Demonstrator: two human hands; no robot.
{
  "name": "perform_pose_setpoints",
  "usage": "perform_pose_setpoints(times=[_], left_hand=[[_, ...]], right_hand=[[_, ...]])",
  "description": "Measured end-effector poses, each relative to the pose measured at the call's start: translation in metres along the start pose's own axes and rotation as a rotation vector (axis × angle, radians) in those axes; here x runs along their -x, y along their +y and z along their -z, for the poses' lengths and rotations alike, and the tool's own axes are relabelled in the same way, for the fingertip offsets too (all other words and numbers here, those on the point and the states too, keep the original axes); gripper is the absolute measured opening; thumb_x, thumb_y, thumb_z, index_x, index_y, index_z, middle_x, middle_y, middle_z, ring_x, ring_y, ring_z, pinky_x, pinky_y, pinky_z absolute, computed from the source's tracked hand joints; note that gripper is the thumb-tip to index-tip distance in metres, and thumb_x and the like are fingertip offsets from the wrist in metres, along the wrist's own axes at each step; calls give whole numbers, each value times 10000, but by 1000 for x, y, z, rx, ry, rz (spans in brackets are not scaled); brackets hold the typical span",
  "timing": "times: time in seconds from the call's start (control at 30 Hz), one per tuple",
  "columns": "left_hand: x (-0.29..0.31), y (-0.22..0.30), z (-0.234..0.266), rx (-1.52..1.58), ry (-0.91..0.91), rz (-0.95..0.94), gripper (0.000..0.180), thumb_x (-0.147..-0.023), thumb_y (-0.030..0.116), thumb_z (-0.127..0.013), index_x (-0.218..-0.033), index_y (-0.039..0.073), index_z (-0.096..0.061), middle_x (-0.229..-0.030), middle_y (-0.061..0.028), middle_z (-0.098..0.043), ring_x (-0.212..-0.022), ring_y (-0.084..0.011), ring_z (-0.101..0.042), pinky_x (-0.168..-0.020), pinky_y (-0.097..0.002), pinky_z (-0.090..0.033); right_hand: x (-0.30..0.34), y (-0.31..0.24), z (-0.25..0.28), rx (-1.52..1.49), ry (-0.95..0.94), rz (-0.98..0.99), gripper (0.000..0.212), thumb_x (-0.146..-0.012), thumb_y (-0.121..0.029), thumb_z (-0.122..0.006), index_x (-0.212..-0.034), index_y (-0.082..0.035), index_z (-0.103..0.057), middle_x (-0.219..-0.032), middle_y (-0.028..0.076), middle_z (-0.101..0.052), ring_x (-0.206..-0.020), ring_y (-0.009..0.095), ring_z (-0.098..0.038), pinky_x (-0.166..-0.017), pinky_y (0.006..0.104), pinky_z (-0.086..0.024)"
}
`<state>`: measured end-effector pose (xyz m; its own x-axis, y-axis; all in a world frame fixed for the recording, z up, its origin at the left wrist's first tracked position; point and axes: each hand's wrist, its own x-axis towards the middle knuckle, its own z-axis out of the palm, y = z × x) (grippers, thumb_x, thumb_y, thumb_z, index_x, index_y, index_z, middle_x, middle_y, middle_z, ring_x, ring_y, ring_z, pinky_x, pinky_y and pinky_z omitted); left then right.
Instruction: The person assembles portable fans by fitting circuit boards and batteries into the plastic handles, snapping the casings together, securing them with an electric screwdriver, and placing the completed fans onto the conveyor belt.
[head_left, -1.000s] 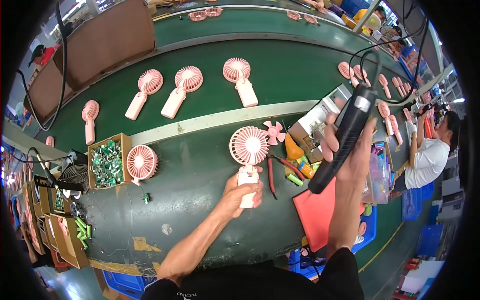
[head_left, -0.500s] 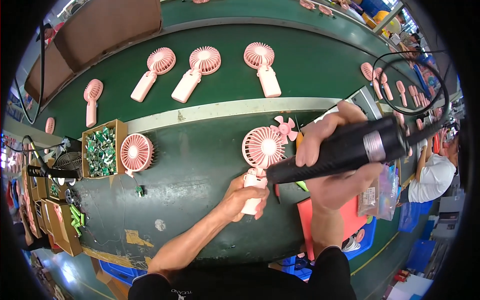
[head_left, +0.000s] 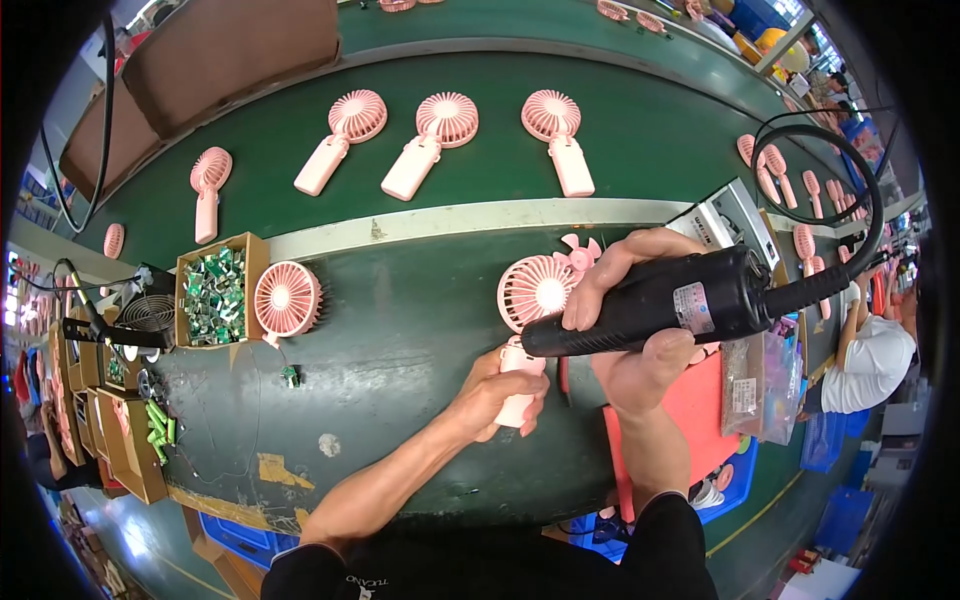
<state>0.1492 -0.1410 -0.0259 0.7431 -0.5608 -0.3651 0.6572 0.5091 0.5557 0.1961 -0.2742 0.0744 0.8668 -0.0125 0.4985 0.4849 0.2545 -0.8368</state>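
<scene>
My left hand (head_left: 492,388) is wrapped round the handle of a pink handheld fan (head_left: 530,285), whose round grille points away from me on the green bench. In my right hand (head_left: 640,375) is a thick black electric screwdriver (head_left: 630,305), held almost level. Its front end reaches the fan's neck, just above my left fingers; the bit itself is hidden from view. A loose pink fan blade (head_left: 578,256) lies at the upper right of the grille, close to my right fingers. The screwdriver's cable (head_left: 815,290) curls up on the right.
Left on the bench stand a carton of green circuit boards (head_left: 215,300) and a pink fan head (head_left: 288,300) with a wired board (head_left: 290,377). Several pink fans (head_left: 447,120) lie on the green belt (head_left: 640,140) beyond. A red pad (head_left: 670,420) and plastic bags (head_left: 765,380) are at right.
The screwdriver and my right hand have shifted a little left, onto the fan's neck. My left hand keeps its grip. The fans on the belt appear farther right, and the whole view has shifted slightly.
</scene>
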Motion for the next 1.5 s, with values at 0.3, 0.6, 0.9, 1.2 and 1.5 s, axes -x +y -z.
perform_pose_setpoints(times=[0.3,0.6,0.9,1.2,1.5], left_hand=[[5,4,-3,-2,11,2,249,-818,-12,-538,-1053,-16,-453,-711,-94,-526,-503,-163,-536,-397,-324,-438],[4,2,0,7,-28,15,283,-807,-14,-533,-1078,-25,-454,-699,-92,-522,-501,-161,-530,-398,-323,-438],[5,9,-10,-12,-21,24,251,-812,-10,-543,-1049,-14,-460,-708,-91,-525,-514,-158,-532,-409,-318,-437],[0,-6,8,100,-37,-27,362,-824,8,-548,-1171,-2,-444,-743,-92,-508,-541,-158,-514,-431,-323,-437],[2,-4,5,126,-8,-55,191,-812,40,-566,-987,7,-496,-725,-86,-513,-540,-154,-515,-415,-325,-442]], right_hand=[[8,-2,2,1,-204,-71,563,-826,-375,-740,-1077,6,-409,-805,123,-539,-582,183,-577,-526,322,-531],[5,7,2,112,-121,36,520,-825,-380,-729,-1022,-9,-423,-736,99,-523,-541,168,-553,-507,309,-514],[5,-7,-6,74,-116,-31,590,-815,-414,-741,-1079,-9,-401,-796,115,-532,-563,174,-567,-512,303,-519],[0,-19,16,-20,20,-20,587,-828,-380,-719,-1138,9,-407,-867,153,-555,-580,188,-566,-535,333,-532],[-1,-10,9,-144,49,-50,436,-636,72,-746,-1022,50,-544,-832,113,-644,-677,122,-630,-604,227,-519]])
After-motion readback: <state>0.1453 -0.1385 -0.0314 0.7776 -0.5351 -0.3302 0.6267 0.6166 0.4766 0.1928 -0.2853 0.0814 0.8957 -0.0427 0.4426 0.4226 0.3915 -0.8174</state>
